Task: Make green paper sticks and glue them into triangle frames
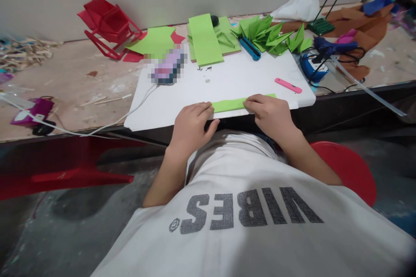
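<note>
A narrow strip of folded green paper (pixel 232 104) lies along the near edge of a white board (pixel 227 82). My left hand (pixel 191 125) presses on the strip's left end, fingers curled down over it and thumb tucked below. My right hand (pixel 271 112) pinches the strip near its right part, fingers bent onto the paper. Both hands rest at the board's front edge, just above my white shirt.
A pink cutter (pixel 288 85) lies on the board's right. Behind it are a green paper stack (pixel 204 39), folded green pieces (pixel 269 34), a blue cutter (pixel 251 48), a blue glue gun (pixel 328 47), a red model chair (pixel 108 26) and a blurred phone with cable.
</note>
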`<state>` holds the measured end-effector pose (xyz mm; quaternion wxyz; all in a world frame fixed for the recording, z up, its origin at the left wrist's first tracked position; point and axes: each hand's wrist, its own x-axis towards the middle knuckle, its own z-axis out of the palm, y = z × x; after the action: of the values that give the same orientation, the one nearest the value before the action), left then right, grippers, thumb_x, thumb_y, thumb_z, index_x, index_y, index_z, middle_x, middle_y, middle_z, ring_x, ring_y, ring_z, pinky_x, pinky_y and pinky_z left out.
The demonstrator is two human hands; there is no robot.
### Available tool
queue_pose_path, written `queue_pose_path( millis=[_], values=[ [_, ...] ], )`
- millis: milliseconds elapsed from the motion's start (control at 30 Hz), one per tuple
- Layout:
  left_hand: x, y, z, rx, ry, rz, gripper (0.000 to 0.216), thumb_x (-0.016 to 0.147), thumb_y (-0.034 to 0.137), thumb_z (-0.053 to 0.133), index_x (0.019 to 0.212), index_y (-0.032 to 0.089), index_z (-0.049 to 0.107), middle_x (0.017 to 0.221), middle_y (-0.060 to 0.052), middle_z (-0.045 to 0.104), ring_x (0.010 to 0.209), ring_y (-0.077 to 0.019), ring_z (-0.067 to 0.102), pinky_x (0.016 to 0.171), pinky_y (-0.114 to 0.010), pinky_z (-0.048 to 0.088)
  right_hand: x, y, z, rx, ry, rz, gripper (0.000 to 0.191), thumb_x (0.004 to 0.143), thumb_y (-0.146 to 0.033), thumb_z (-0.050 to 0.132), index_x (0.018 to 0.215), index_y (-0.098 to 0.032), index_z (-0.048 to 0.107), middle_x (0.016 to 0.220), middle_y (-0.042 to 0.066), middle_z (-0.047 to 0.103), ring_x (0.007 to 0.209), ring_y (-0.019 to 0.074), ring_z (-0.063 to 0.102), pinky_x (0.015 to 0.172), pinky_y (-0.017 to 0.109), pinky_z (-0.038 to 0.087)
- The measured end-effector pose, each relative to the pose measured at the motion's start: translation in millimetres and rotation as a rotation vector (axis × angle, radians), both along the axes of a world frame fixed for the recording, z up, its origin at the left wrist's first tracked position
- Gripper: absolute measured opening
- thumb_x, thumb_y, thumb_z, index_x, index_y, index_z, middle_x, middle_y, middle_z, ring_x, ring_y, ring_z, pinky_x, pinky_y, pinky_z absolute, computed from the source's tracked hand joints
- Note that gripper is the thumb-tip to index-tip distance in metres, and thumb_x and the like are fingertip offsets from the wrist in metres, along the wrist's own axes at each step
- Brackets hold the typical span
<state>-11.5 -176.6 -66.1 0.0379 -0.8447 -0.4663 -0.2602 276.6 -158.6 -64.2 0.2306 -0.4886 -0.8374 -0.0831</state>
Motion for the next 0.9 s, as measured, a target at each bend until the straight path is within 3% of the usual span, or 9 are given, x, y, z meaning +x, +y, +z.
queue_pose_path(
  millis=[333,467,600,767,900],
  values=[
    [26.0,-2.1,-6.9,0.002,0.088,-0.026,0.047,0.111,0.036,0.064,0.146,0.005,0.075,0.154,-0.026,0.075,0.148,-0.0421,0.072,0.125,-0.06,0.058,-5.7,-5.3,7.9,-0.039,-0.091,0.034,0.046,0.095,0.005,0.056,0.123,-0.017,0.086,0.141,0.004,0.086,0.119,0.025,0.084,0.075,0.035,0.055],
    [37.1,-3.4,-7.1,-0.001,0.132,0.011,0.052,0.11,0.036,0.067,0.148,0.002,0.073,0.156,-0.028,0.073,0.148,-0.0448,0.071,0.126,-0.06,0.057,-11.5,-5.9,5.8,-0.039,-0.083,0.087,0.045,0.1,0.001,0.057,0.133,-0.015,0.084,0.148,0.009,0.082,0.131,0.0287,0.082,0.096,0.038,0.065],
    [41.9,-3.8,-5.9,-0.005,0.191,0.039,0.054,0.108,0.038,0.069,0.151,0.004,0.074,0.158,-0.028,0.072,0.149,-0.0456,0.071,0.126,-0.06,0.057,-25.6,-8.1,-0.2,0.001,-0.056,0.186,0.041,0.106,-0.007,0.058,0.14,-0.01,0.081,0.15,0.012,0.081,0.138,0.0319,0.079,0.116,0.044,0.064],
    [42.4,-4.7,-4.0,-0.03,0.236,0.053,0.057,0.104,0.032,0.071,0.155,0.006,0.072,0.162,-0.027,0.069,0.15,-0.0451,0.069,0.129,-0.06,0.055,-43.4,-14.8,-9.8,0.063,0.004,0.129,0.042,0.114,-0.032,0.065,0.141,-0.003,0.08,0.146,0.019,0.081,0.137,0.0351,0.079,0.121,0.047,0.062],
    [43.8,-6.5,-1.2,-0.055,0.241,0.071,0.056,0.106,0.032,0.068,0.156,0.007,0.071,0.164,-0.026,0.068,0.152,-0.0451,0.068,0.129,-0.063,0.054,-47.0,-17.1,-19.9,0.104,0.049,0.084,0.04,0.116,-0.03,0.059,0.141,-0.006,0.08,0.147,0.018,0.081,0.139,0.0337,0.079,0.123,0.047,0.061]
  ],
)
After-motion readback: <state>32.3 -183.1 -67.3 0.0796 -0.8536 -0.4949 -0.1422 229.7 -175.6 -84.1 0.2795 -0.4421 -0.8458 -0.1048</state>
